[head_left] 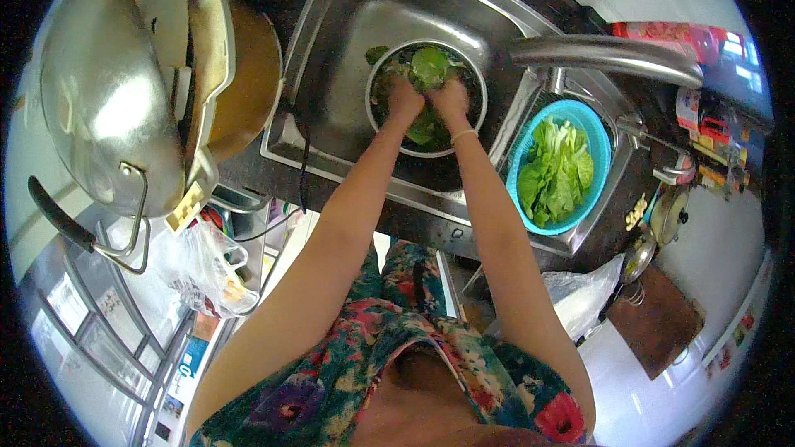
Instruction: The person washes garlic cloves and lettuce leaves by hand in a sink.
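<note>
A round metal basin (371, 113) stands in the stainless steel sink (341, 62) with leafy greens (430, 66) in it. Both of my hands reach down into this basin. My left hand (404, 99) is at its left half and my right hand (450, 99) at its right half, close together, with a green leaf showing just beyond them. The fingers are blurred and partly hidden among the leaves, so what each one grips does not show. One leaf (376, 54) hangs over the basin's upper left rim. Right of the sink bowl, a blue plastic basket (602, 155) holds pale green lettuce-like leaves (556, 174).
A metal faucet (608, 56) arches over the sink's right side. Large metal cookware (105, 93) with a black handle stands at the left. Below it hangs a white plastic bag (192, 267). A ladle (638, 257) and a brown board (658, 320) are at the lower right.
</note>
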Action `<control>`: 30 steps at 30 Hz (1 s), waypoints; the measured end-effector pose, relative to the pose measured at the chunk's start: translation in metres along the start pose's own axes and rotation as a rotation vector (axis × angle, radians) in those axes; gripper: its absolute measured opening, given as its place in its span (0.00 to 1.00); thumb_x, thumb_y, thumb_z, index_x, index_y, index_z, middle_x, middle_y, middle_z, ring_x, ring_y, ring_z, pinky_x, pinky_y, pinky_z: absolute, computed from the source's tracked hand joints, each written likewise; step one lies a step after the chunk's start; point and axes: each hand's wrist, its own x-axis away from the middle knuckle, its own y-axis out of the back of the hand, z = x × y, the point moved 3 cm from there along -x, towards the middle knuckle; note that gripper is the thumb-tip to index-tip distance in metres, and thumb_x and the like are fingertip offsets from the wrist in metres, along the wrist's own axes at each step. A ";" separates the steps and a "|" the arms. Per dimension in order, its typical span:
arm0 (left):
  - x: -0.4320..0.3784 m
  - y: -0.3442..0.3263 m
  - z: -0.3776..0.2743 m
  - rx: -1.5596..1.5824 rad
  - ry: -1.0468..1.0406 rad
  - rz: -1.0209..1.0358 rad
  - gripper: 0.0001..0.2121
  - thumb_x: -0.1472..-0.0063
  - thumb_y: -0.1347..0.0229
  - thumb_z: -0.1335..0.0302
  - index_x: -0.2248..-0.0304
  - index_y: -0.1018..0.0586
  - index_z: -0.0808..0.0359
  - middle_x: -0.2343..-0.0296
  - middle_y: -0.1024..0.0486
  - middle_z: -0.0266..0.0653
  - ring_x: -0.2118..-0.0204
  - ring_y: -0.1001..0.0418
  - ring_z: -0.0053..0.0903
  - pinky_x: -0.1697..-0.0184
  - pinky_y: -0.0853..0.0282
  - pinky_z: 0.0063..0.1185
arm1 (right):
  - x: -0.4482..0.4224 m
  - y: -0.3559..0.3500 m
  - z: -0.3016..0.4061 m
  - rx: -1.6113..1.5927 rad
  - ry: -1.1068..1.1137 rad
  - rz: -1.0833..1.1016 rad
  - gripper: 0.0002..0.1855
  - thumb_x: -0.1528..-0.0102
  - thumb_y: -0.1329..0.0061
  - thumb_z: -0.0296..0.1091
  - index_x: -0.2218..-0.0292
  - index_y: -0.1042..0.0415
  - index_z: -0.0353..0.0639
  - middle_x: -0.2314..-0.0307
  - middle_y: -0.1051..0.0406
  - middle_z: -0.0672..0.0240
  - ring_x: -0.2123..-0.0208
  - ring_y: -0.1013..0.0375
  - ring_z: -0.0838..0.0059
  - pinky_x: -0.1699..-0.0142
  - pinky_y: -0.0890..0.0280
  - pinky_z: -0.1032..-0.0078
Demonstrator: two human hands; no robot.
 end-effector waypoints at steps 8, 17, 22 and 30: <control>0.058 0.034 -0.035 0.221 0.041 0.161 0.31 0.50 0.54 0.69 0.49 0.52 0.73 0.52 0.48 0.59 0.50 0.47 0.44 0.48 0.50 0.29 | 0.032 0.047 -0.009 -0.352 0.218 -0.054 0.20 0.55 0.52 0.34 0.61 0.36 0.33 0.71 0.32 0.49 0.68 0.33 0.52 0.63 0.38 0.67; 0.000 -0.036 0.023 -0.212 -0.131 0.011 0.30 0.46 0.56 0.69 0.53 0.56 0.83 0.57 0.44 0.63 0.60 0.37 0.50 0.64 0.34 0.32 | 0.017 -0.002 -0.002 0.006 0.168 -0.136 0.19 0.47 0.63 0.36 0.59 0.45 0.29 0.65 0.42 0.36 0.65 0.39 0.43 0.63 0.39 0.62; -0.032 -0.056 0.027 -0.299 -0.225 -0.043 0.30 0.49 0.51 0.70 0.52 0.52 0.78 0.62 0.37 0.61 0.58 0.38 0.47 0.62 0.34 0.32 | 0.010 -0.033 -0.024 0.579 0.474 -0.284 0.18 0.53 0.57 0.31 0.61 0.39 0.31 0.59 0.45 0.39 0.62 0.39 0.44 0.60 0.40 0.62; -0.020 -0.015 0.005 0.056 0.035 0.030 0.35 0.58 0.44 0.75 0.52 0.49 0.74 0.64 0.34 0.58 0.62 0.33 0.43 0.61 0.35 0.30 | -0.002 -0.013 -0.029 -0.213 -0.100 -0.098 0.21 0.59 0.52 0.25 0.60 0.38 0.36 0.67 0.33 0.52 0.65 0.33 0.56 0.61 0.38 0.70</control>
